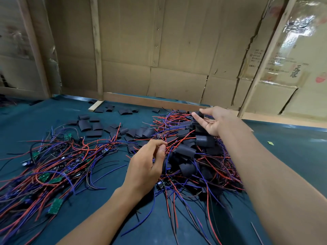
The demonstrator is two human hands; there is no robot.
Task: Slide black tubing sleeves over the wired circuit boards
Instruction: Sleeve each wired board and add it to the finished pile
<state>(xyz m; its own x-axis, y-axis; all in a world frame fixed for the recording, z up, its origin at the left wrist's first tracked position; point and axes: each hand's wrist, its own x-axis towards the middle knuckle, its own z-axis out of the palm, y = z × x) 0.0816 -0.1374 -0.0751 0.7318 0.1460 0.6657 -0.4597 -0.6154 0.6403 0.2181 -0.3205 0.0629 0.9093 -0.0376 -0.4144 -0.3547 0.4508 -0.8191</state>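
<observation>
A tangle of bare green circuit boards (54,206) with red and blue wires covers the left of the green mat. Loose flat black tubing sleeves (93,133) lie scattered behind it. On the right is a heap of sleeved boards (185,151) with their wires sticking out. My left hand (146,167) rests at the heap's near left edge, thumb and forefinger pinched on red wires (174,140). My right hand (212,121) hovers over the far side of the heap, fingertips closed on a small black sleeved piece (200,114).
A green mat (292,156) covers the table. Cardboard walls (177,50) with wooden posts close off the back and right. A wooden strip (150,101) and a short wood block (95,105) lie along the far edge.
</observation>
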